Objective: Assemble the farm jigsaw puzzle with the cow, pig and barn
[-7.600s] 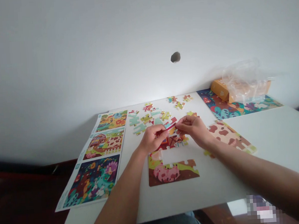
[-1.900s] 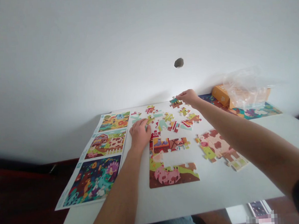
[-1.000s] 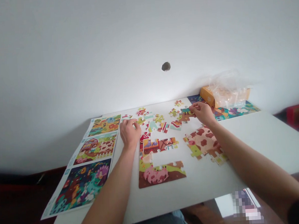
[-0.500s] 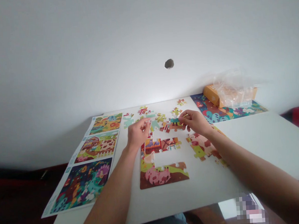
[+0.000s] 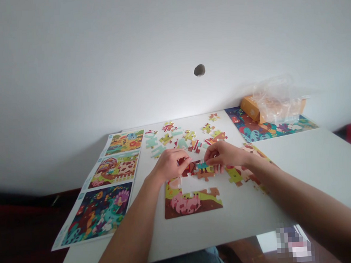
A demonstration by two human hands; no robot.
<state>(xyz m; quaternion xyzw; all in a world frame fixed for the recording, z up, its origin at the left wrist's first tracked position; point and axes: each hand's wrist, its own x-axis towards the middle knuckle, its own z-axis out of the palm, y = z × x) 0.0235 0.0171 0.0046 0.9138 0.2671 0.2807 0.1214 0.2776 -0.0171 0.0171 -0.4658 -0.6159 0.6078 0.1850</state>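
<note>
A partly built farm puzzle (image 5: 192, 198) with a pink pig lies on the white table (image 5: 308, 167) in front of me. My right hand (image 5: 224, 155) pinches a teal and brown puzzle piece (image 5: 204, 170) just above the gap in that puzzle. My left hand (image 5: 171, 164) rests with curled fingers on the puzzle's upper left part, its fingertips close to the held piece. A joined cow-patterned section (image 5: 249, 168) sits to the right, partly under my right forearm. Several loose pieces (image 5: 190, 136) are scattered behind my hands.
A sheet of three reference pictures (image 5: 107, 187) lies at the left, overhanging the table edge. A finished dark puzzle (image 5: 270, 125) lies at the back right under an orange box (image 5: 251, 107) and a clear plastic bag (image 5: 277, 99). The wall stands directly behind.
My right hand took a piece from the far loose pile and brought it back toward me, down to the farm puzzle. My left hand slid from the loose pieces to the puzzle's upper edge.
</note>
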